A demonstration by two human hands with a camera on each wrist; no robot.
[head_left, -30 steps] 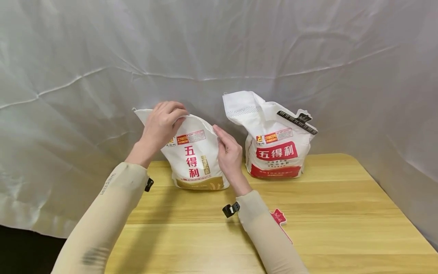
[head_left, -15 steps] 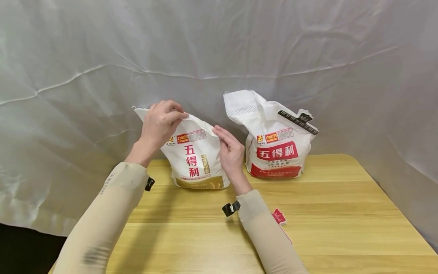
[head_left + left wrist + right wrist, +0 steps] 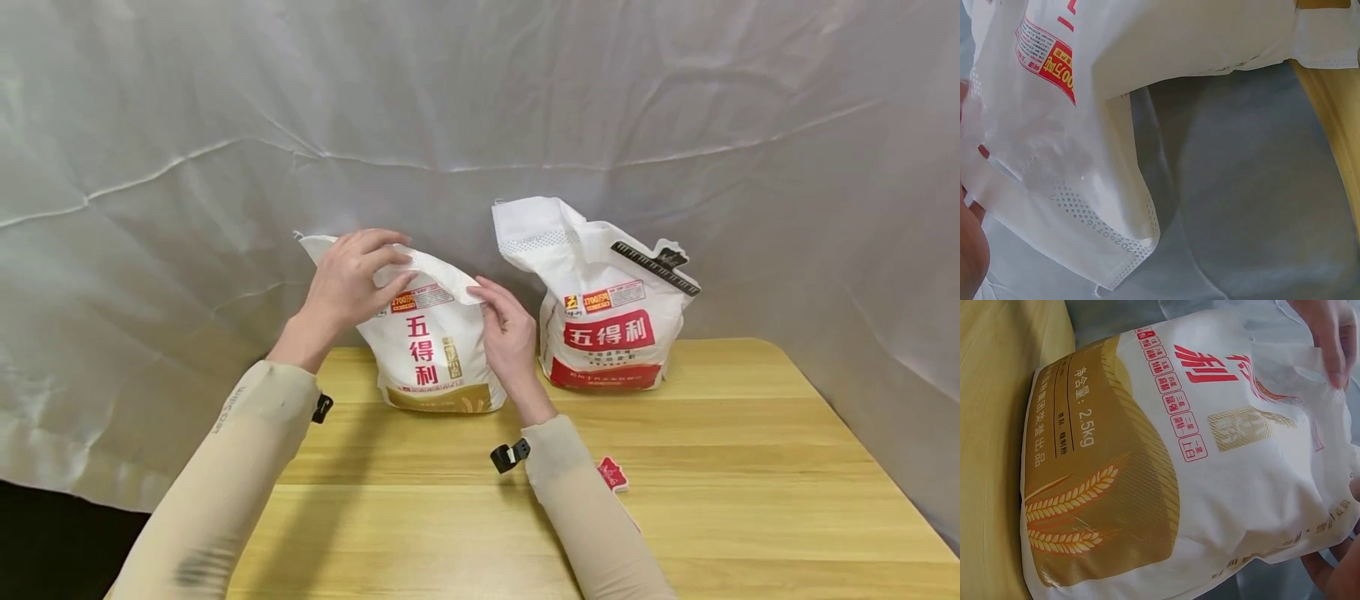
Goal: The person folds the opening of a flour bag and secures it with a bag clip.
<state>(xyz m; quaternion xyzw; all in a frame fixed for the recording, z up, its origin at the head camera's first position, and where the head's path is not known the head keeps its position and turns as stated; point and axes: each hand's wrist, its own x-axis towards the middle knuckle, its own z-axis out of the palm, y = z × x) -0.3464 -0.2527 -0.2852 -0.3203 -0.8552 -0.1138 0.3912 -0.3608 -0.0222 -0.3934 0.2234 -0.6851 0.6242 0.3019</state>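
A white flour bag (image 3: 427, 333) with a gold wheat-ear base stands upright on the wooden table, its top edge folded over toward the front. My left hand (image 3: 348, 275) holds the top left of the fold, thumb in front and fingers over the edge. At the top right corner my right hand (image 3: 510, 329) pinches the fold. Sideways in the right wrist view, the bag (image 3: 1260, 469) has the left thumb pressing near its edge. The left wrist view shows the loose perforated corner of the bag (image 3: 1097, 237) jutting out, with most of the left hand (image 3: 972, 250) out of frame.
To the right stands a second flour bag (image 3: 607, 333) with red print, a black sealing clip (image 3: 654, 267) across its folded top. A red clip (image 3: 612, 473) lies on the table (image 3: 750, 467), partly behind the right sleeve. A grey curtain (image 3: 480, 100) hangs behind.
The bag's top edge has been folded forward and down into a wider flap. My left fingers and thumb have spread farther apart. The right hand has hardly moved.
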